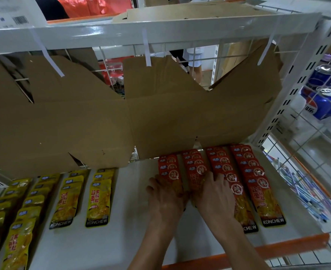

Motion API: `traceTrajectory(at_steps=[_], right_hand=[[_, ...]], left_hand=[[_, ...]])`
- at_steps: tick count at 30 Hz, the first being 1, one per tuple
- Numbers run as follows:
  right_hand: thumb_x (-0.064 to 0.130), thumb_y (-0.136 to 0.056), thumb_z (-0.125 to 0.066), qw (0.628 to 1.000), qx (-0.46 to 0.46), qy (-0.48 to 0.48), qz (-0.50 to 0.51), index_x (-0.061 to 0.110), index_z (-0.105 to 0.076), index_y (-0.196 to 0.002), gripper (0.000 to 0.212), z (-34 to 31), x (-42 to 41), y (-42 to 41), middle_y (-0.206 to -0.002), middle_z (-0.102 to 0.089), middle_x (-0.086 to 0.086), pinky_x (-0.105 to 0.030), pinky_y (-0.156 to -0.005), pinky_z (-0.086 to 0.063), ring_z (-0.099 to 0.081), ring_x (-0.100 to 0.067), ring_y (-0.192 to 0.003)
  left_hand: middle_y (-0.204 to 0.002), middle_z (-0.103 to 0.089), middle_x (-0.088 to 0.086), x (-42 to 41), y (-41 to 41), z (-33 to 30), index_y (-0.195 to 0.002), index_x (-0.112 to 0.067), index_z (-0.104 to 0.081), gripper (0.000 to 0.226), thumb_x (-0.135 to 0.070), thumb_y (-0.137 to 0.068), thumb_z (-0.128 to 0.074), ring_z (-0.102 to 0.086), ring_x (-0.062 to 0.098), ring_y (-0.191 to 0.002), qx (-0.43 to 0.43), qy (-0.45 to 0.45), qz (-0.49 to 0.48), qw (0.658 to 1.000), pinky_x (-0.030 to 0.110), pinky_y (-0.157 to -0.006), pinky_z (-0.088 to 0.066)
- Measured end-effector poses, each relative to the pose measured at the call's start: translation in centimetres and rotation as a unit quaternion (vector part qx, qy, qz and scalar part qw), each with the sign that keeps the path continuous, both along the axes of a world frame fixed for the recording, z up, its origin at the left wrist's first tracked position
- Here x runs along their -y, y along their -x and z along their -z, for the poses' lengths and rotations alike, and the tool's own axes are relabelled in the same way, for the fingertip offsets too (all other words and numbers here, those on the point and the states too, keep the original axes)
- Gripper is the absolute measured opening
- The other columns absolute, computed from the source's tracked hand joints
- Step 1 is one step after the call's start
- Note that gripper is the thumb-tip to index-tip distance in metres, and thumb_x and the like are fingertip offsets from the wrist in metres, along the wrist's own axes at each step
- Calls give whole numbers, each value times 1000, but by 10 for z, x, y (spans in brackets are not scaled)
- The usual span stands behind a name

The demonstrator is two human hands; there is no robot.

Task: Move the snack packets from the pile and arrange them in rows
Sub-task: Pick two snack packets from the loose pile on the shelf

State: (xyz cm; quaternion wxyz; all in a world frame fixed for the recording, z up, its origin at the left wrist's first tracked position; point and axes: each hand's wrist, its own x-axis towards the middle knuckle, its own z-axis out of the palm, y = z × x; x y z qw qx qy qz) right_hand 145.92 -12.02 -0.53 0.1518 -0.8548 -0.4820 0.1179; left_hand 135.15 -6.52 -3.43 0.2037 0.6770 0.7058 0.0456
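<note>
White shelf [125, 221], cardboard sheet [102, 121] hung behind. Yellow packets [97, 201] rowed at shelf's left; red packets [262, 191] rowed at right. Left hand [166, 199], right hand [214, 197]: fingers straight, flat, pressing red rows mid-shelf.

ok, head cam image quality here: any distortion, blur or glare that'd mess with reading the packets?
Head view: wide-angle bowing bends the shelf rail and upright. Yellow packets and red packets read sharply mid-frame and smear toward the far-left edge. Even, dim light; only a faint sheen on the foil. Both hands, left hand and right hand, cover two red rows.
</note>
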Motion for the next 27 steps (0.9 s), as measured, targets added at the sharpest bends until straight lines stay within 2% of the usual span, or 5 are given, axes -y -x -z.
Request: traceTrajectory(at_steps=[6,11,15,21,27], right_hand=[[44,-87,-60,1000,6,-18,-7,18,-45,-128,51,-2,2,-4,-121,-48,-6,-33,-86,-46,-51,-23,-107],[44,-83,-65,997,38,-62,-19,15,-53,-118,46,-4,4,-1,-111,-55,-6,-38,-84,-47,-53,-24,-100],[39,-78,-74,991,61,-99,-69,11,-59,-119,52,0,6,4,-109,-62,-10,-44,-81,-49,-61,-32,-101],[56,-89,-53,988,63,-24,-141,16,-34,-149,75,1,15,15,-155,-31,-20,-58,-114,-26,-29,-42,-143],[65,-89,-43,974,27,26,-224,29,-4,-155,85,-14,18,17,-163,-9,-13,-57,-120,-8,-1,-37,-150]], left_hand=[[-136,-42,16,3,4,7,-147,-5,-31,113,-90,-73,-39,-45,33,-116,-44,-57,34,997,39,-95,-39],[-115,-56,18,10,13,5,-137,-7,-53,107,-83,-83,-1,-52,32,-89,-74,-124,89,986,39,-72,-43],[-95,-65,16,19,28,-10,-116,-2,-64,78,-69,-89,-36,-63,35,-78,-47,-179,72,980,40,-57,-51],[-117,-70,20,29,47,-7,-119,-4,-69,67,-56,-91,-37,-66,42,-108,-79,-143,68,984,52,-83,-55],[-148,-48,20,53,78,-11,-142,-10,-52,81,-64,-93,-17,-41,40,-139,-87,-135,10,987,54,-110,-36]])
